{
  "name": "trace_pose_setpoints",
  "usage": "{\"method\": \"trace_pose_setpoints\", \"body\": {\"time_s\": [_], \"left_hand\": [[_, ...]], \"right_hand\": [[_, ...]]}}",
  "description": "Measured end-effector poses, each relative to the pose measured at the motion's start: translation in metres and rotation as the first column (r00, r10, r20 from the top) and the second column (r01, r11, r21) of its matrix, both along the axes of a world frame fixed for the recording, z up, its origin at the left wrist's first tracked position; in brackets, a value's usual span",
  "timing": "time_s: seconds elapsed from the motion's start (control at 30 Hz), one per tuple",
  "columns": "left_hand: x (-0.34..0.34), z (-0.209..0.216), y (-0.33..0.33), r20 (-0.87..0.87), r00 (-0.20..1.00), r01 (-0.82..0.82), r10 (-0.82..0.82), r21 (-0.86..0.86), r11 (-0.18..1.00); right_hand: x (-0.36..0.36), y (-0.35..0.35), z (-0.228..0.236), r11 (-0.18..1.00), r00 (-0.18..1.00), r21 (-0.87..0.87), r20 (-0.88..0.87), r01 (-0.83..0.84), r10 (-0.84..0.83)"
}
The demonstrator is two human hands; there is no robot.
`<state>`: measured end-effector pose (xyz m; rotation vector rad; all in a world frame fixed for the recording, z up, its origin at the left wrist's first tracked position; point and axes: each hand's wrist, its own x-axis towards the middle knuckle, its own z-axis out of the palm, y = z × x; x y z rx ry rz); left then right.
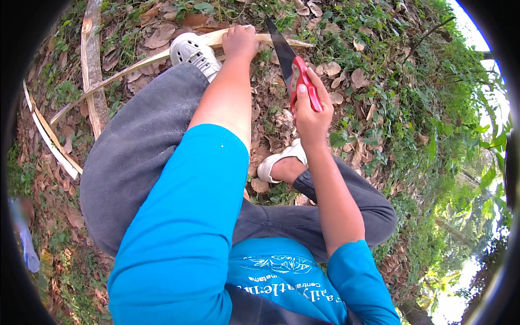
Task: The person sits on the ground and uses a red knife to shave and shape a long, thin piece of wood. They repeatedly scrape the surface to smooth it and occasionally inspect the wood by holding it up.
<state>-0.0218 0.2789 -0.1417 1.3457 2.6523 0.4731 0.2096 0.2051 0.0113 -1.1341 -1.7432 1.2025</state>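
My left hand (241, 42) is wrapped round a long pale strip of split wood (143, 63) near its right end, and my left foot in a white clog (193, 54) rests against the wood just beside it. In my right hand (313, 111) is a pruning saw with a red handle (306, 86). Its dark blade (280, 47) points up and to the left, and the tip stands apart from the wood, a little to the right of my left hand. My left fingers are partly turned away.
A thicker log (92, 59) lies upright in view at the far left, under the strip. Another split piece (51, 135) lies at the left edge. Dry leaves (357, 78) and green plants (433, 70) cover the ground. My other white clog (276, 162) is below the saw.
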Motion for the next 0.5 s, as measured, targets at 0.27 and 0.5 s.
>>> {"method": "trace_pose_setpoints", "body": {"time_s": [0.27, 0.5], "left_hand": [[-0.003, -0.001, -0.006, 0.013, 1.000, -0.011, 0.011, 0.012, 1.000], [0.004, 0.007, 0.009, 0.024, 1.000, 0.010, -0.012, 0.049, 0.999]], "right_hand": [[0.033, -0.017, 0.068, 0.998, 0.997, -0.065, 0.078, 0.012, -0.007], [-0.040, 0.057, -0.035, 0.992, 0.996, 0.096, -0.051, 0.084, -0.079]]}}
